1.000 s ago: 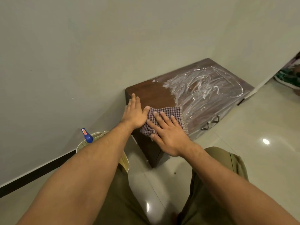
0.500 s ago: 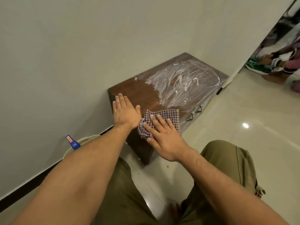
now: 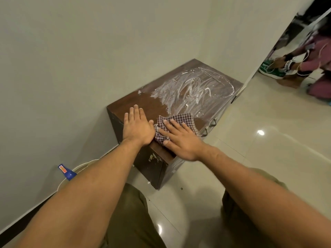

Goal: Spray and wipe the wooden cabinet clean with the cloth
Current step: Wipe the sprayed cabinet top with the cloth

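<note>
A low dark wooden cabinet (image 3: pixel 143 102) stands in the corner against the wall. White foamy smears (image 3: pixel 193 90) cover the far part of its top; the near part is bare brown wood. A checked cloth (image 3: pixel 180 119) lies on the near front of the top. My right hand (image 3: pixel 179 140) presses flat on the cloth with straight fingers. My left hand (image 3: pixel 137 126) rests flat on the bare wood just left of the cloth. A blue spray bottle top (image 3: pixel 67 171) shows on the floor at the left, partly hidden behind my left forearm.
A pale bucket rim (image 3: pixel 84 164) sits by the wall near the spray bottle. Glossy tiled floor (image 3: pixel 268 158) spreads to the right. A person sits at the doorway at the upper right (image 3: pixel 308 63). Metal drawer handles (image 3: pixel 209 126) hang on the cabinet front.
My view has shifted left and back, so the cabinet sits more to the right. Both hands stay flat on the near top, the right one still on the cloth.
</note>
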